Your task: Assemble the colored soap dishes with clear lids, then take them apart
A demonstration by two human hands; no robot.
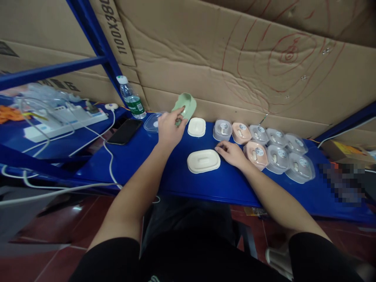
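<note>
My left hand (172, 128) reaches to the back of the table, its fingers closed on a pale green plastic dish (190, 105) that is tilted up. Part of the dish is hidden behind the fingers. A clear plastic lid (152, 122) lies just left of that hand. To its right rests a small cream square piece (196, 127). My right hand (233, 154) lies on the table with loosely curled fingers and nothing visible in them. Its fingertips are at the right edge of a cream oblong lid (203, 161); whether they touch it I cannot tell.
Several lidded boxes, grey (276, 158) and peach (256, 154), stand in two rows at right. A water bottle (133, 100), a phone (125, 131) and a power strip (67, 124) with cables are at left. Cardboard (182, 51) walls off the back.
</note>
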